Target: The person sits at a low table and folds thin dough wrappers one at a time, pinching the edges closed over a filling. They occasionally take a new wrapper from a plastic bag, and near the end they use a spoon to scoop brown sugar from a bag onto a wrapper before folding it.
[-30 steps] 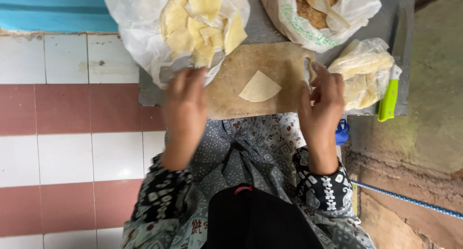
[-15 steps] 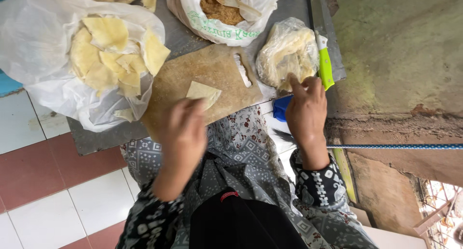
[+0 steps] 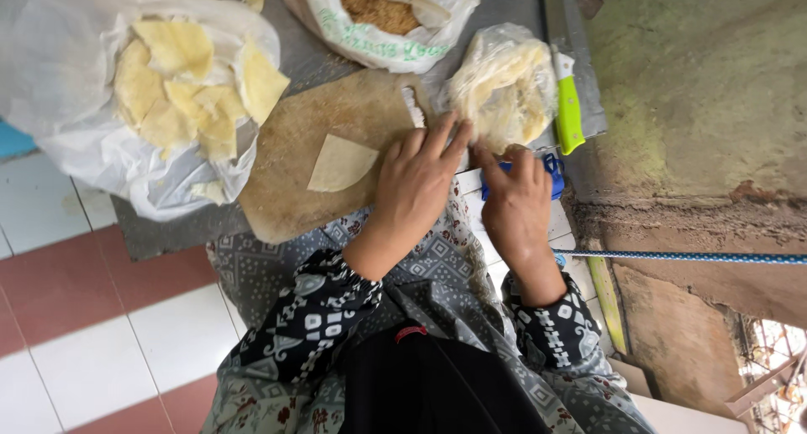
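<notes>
Wooden and round-cornered, the brown chopping board (image 3: 332, 152) lies on a grey metal worktop (image 3: 504, 5), and on it rests a pale yellow, fan-shaped piece of thin dough wrapper (image 3: 340, 163). In the head view, half a second ago the left hand hung raised and blurred over the lap; now the left hand (image 3: 416, 182) lies flat on the board's right end, fingers spread, holding nothing, just beside the wrapper but not touching it. The right hand (image 3: 514, 200) has dropped slightly from the clear plastic bag of stacked wrappers (image 3: 503, 85) and now sits just below it, fingers loosely curled; whether it pinches anything cannot be told. Both hands have thus closed in together at the bag's lower edge, which suggests attention has turned from the wrapper on the board to the stack. A green-handled knife (image 3: 569, 110) lies right of the bag. Further left, a large white plastic bag of yellow folded pieces (image 3: 181, 81) sits open; above, another white bag holds brown crumbly filling (image 3: 378, 10)
</notes>
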Demonstrator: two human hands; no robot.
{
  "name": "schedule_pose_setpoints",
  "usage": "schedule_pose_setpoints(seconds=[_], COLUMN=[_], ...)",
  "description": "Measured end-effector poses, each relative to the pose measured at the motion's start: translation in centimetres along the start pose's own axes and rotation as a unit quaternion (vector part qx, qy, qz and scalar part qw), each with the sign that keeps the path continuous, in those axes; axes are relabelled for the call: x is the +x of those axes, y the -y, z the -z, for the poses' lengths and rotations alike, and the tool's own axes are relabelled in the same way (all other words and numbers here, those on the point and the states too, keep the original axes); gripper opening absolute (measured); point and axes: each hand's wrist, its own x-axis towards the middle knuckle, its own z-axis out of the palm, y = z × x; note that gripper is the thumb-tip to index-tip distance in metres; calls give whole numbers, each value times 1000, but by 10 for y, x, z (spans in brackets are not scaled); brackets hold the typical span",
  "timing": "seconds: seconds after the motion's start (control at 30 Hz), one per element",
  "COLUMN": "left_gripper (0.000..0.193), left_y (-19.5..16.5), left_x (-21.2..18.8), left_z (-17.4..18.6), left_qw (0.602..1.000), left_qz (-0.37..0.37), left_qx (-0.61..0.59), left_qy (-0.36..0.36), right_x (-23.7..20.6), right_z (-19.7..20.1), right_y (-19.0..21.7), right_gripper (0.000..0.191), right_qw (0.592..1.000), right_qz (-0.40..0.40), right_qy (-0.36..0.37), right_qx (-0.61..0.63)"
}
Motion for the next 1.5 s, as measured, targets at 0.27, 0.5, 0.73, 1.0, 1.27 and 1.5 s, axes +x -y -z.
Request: schedule_pose_setpoints(seconds=[0.27, 0.5, 0.73, 1.0, 1.27, 1.5], left_gripper=[44, 25, 24, 19, 6, 17], left_y=[8, 74, 128, 138, 143, 112], left_x=[-19, -103, -138, -137, -134, -126], left_z=[11, 64, 113, 127, 139, 126], left_qw=[998, 961, 938, 932, 881, 800], left_qz=[31, 158, 255, 291, 344, 293], left_qx=[-28, 71, 97, 24, -168, -435], left_qy=[-39, -217, -215, -213, -279, -292], right_x=[16, 67, 81, 73, 79, 66], right_z=[13, -1, 5, 6, 7, -11], right_y=[0, 82, 120, 119, 110, 160], right_gripper=[38, 52, 58, 59, 63, 64], right_qw=[936, 957, 919, 906, 981, 721], right_qz=[-33, 231, 374, 342, 162, 39], right_qy=[-60, 53, 18, 11, -53, 170], right_qx=[346, 169, -122, -251, 96, 671])
